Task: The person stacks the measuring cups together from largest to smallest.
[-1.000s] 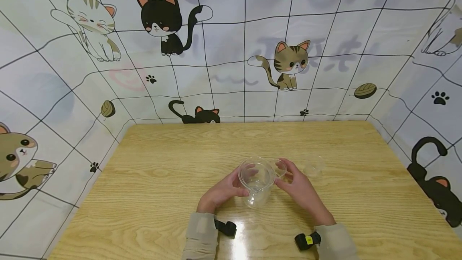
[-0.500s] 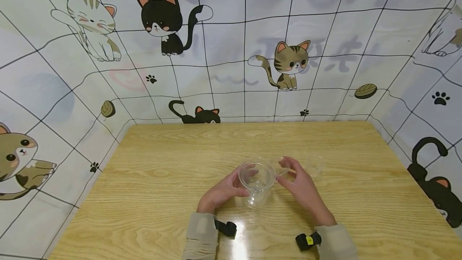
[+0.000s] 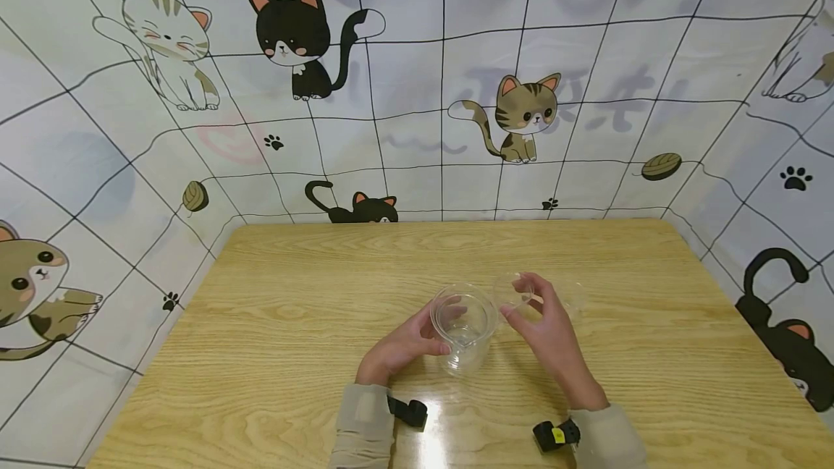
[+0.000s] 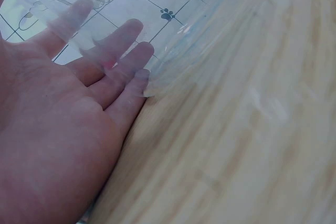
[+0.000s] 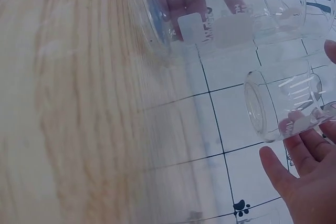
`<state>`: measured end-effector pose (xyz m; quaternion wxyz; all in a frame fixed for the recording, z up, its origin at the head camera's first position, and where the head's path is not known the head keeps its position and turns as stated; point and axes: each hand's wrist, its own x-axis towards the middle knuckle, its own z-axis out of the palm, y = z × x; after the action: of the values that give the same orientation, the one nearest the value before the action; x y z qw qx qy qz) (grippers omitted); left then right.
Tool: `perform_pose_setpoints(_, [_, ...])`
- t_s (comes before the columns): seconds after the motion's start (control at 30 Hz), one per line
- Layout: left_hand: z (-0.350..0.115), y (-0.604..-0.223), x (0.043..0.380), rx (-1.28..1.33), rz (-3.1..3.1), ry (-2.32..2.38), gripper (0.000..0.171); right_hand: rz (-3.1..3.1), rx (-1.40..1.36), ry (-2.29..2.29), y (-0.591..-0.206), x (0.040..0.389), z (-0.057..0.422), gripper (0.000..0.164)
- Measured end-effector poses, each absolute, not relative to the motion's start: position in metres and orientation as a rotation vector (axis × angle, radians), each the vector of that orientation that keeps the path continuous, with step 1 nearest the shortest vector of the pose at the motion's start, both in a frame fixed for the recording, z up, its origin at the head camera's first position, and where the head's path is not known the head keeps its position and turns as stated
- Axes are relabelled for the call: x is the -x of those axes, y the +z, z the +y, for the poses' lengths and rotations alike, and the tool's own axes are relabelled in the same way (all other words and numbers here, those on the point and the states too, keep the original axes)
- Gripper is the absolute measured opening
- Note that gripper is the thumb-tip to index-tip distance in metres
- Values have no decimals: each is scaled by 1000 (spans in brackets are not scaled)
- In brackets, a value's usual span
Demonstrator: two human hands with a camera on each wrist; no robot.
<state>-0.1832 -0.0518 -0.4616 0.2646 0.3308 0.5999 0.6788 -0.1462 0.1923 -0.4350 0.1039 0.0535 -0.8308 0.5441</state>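
Observation:
A large clear glass beaker point(image 3: 464, 335) with a spout stands upright on the table. My left hand point(image 3: 405, 342) grips it from the left, thumb on the near side and fingers around the back. Through the clear wall those fingers point(image 4: 123, 72) show in the left wrist view. Just right of it, my right hand point(image 3: 550, 331) holds a smaller clear beaker point(image 5: 281, 100) between thumb and fingers, raised off the table. White markings show on the large beaker point(image 5: 228, 38) in the right wrist view. Both beakers look empty.
Another small clear vessel point(image 3: 575, 297), faint against the wood, sits behind and right of my right hand. The light wooden table point(image 3: 293, 295) ends at a white cloth wall point(image 3: 417, 107) printed with cats and grid lines, which also encloses both sides.
My right hand has shifted a little to the right and away from me with the small beaker, widening its distance from the large one. My left hand and the large beaker have stayed put.

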Motion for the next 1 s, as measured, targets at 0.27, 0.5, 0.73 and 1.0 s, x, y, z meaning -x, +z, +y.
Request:
perform_pose_setpoints(0.27, [-52, -469, 187, -876, 1631, 1815, 78, -2415, -173, 1588, -406, 133, 181, 57])
perform_pose_setpoints(0.5, [-53, -461, 184, -886, 1629, 1792, 77, -2379, -159, 1553, -395, 127, 177, 57])
perform_pose_setpoints(0.73, [-54, -461, 184, -893, 1632, 1798, 78, -2336, -167, 1570, -405, 132, 182, 61])
perform_pose_setpoints(1.0, [-54, -460, 184, -893, 1627, 1780, 80, -2309, -187, 1553, -413, 136, 186, 62])
